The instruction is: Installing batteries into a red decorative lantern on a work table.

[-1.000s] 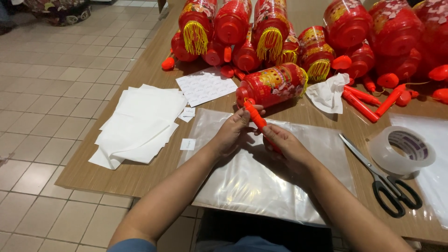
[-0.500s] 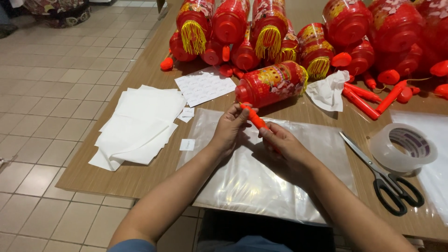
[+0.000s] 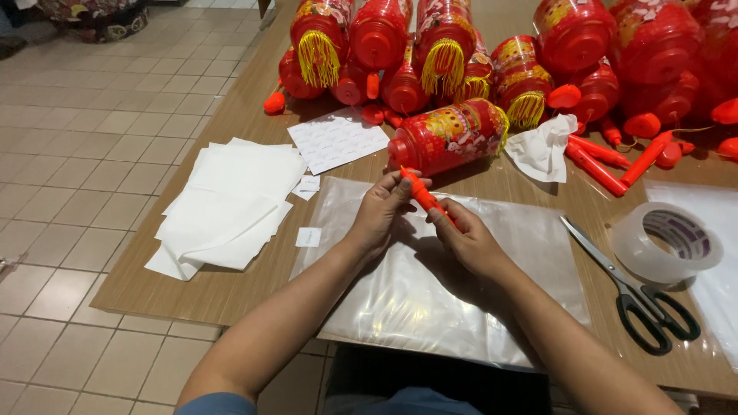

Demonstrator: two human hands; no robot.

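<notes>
Midway, seemingly: left hand (image 3: 380, 211) and right hand (image 3: 465, 242) both gripping a small orange stick (image 3: 421, 195) above the clear plastic sheet (image 3: 461, 300) on the desk (image 3: 231, 296), red lantern (image 3: 447, 135) lying at twelve o'clock, stick unattached.

– What is the orange stick (image 3: 422, 197) at frame centre made of?
– Smooth, glossy plastic, like the red lanterns (image 3: 450, 137) above it.
– And the surface (image 3: 254, 115)?
– Matt brown wood grain. A shiny, crinkled clear plastic sheet (image 3: 430, 300) lies on it, with matt white paper (image 3: 227, 204) at left.
</notes>
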